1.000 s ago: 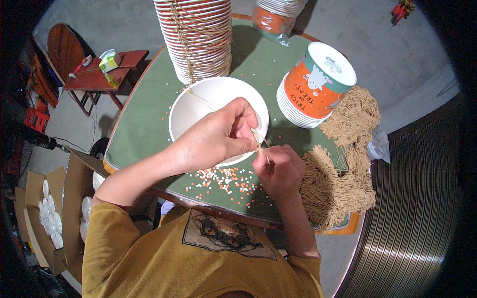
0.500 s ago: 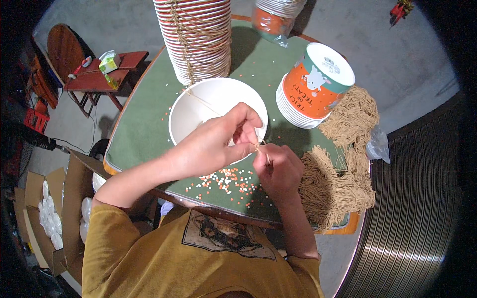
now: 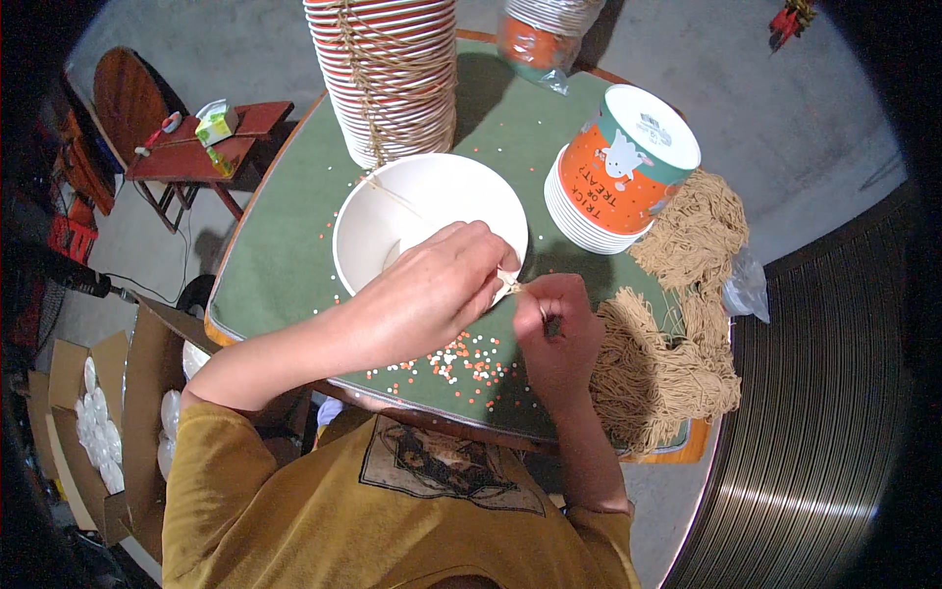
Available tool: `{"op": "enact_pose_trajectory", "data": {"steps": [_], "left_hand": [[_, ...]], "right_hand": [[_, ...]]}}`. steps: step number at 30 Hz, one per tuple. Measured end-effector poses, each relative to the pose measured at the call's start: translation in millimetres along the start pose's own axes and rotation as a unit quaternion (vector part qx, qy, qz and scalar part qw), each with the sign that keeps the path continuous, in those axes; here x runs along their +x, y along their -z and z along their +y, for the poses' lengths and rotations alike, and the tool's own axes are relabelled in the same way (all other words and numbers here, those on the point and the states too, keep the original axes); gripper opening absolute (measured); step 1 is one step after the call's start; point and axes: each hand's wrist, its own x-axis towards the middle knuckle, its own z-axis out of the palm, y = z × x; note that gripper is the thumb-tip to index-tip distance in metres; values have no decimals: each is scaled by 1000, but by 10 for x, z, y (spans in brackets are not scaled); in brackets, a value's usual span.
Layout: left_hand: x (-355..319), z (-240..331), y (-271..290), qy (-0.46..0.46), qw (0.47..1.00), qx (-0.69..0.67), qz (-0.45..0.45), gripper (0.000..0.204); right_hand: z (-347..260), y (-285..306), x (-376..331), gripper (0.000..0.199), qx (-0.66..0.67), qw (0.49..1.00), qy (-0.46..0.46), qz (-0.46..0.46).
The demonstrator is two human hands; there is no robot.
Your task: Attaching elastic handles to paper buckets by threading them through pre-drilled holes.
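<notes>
A white paper bucket (image 3: 461,191) lies with its open mouth toward me on the green-covered table. At the near right part of its rim, my left hand (image 3: 427,294) pinches a thin tan string (image 3: 509,286). My right hand (image 3: 557,329) is closed too, its thumb and forefinger on the same string just to the right. More of that string crosses the bucket's far left rim into its mouth. The fingertips hide how the string is looped or knotted. Loose orange and white punched dots (image 3: 456,365) are scattered below my left hand.
A tall stack of buckets (image 3: 334,88) with string handles rises at the far left of the table. Upside-down orange buckets (image 3: 589,172) stand on the right, beside tan string bundles (image 3: 699,224). A bagged stack (image 3: 535,44) is behind; cardboard boxes (image 3: 147,412) stand at lower left.
My left hand has rolled over, its knuckles now upward and its fingers drawn in. My right hand has turned slightly and shifted up, leaving a gap between its fingers.
</notes>
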Motion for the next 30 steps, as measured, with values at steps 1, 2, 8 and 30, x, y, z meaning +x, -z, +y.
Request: {"op": "enact_pose_trajectory", "data": {"steps": [1,2,8,30], "left_hand": [[-2,-11,-1,-18,1000,17,-4,16],[-1,-5,-3,-18,1000,17,-4,16],[11,10,19,-6,997,69,27,12],[-638,244,-325,175,953,-231,84,19]], "right_hand": [[1,3,-2,6,0,1000,0,0],[5,4,-5,6,30,999,-33,-6],[71,-56,-33,7,173,982,-74,-19],[-100,-79,-442,15,-103,984,144,-28]]}}
